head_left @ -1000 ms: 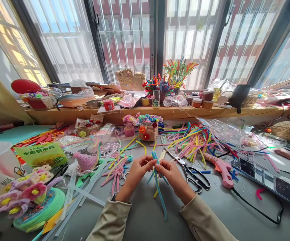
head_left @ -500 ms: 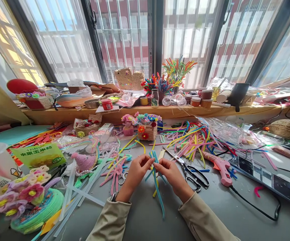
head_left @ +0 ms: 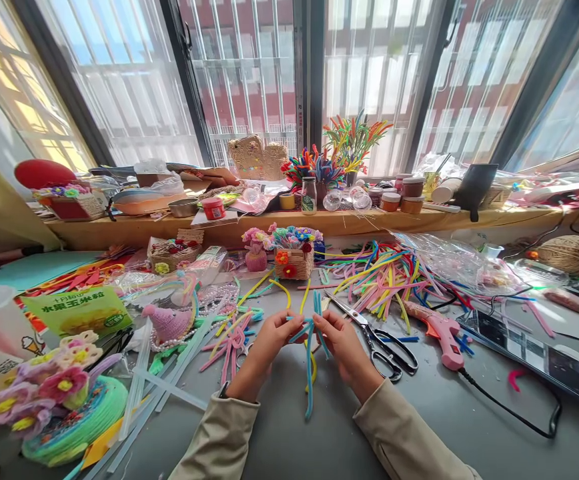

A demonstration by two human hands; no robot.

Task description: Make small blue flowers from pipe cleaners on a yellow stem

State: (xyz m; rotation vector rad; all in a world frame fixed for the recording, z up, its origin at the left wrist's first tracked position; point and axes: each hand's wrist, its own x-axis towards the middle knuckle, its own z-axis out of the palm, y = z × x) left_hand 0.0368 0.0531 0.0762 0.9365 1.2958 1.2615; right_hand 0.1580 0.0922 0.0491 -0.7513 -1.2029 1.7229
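Both hands meet over the grey table, gripping a small bundle of crossed light-blue pipe cleaners (head_left: pixel 309 373). My left hand (head_left: pixel 273 341) pinches the bundle from the left, thumb against fingertips. My right hand (head_left: pixel 338 338) pinches it from the other side, with short ends standing up beside its fingertips. One long blue end hangs down between the hands. A yellow pipe cleaner (head_left: pixel 312 375) shows behind it. The exact crossing point is partly covered by the fingers. Black-handled scissors (head_left: pixel 377 340) lie open just right of my right hand.
A pink glue gun (head_left: pixel 442 333) with a black cord and a phone (head_left: pixel 534 357) lie at right. Loose coloured pipe cleaners (head_left: pixel 384 280) are heaped behind the scissors. Clear glue sticks (head_left: pixel 139 387) and a flower-topped green piece (head_left: pixel 77 420) lie left. A flower basket (head_left: pixel 293 261) stands ahead.
The bundle has turned in the fingers: its upright ends now stand further right, and the long hanging end has swung left to near vertical. Both hands stay pinched on it.
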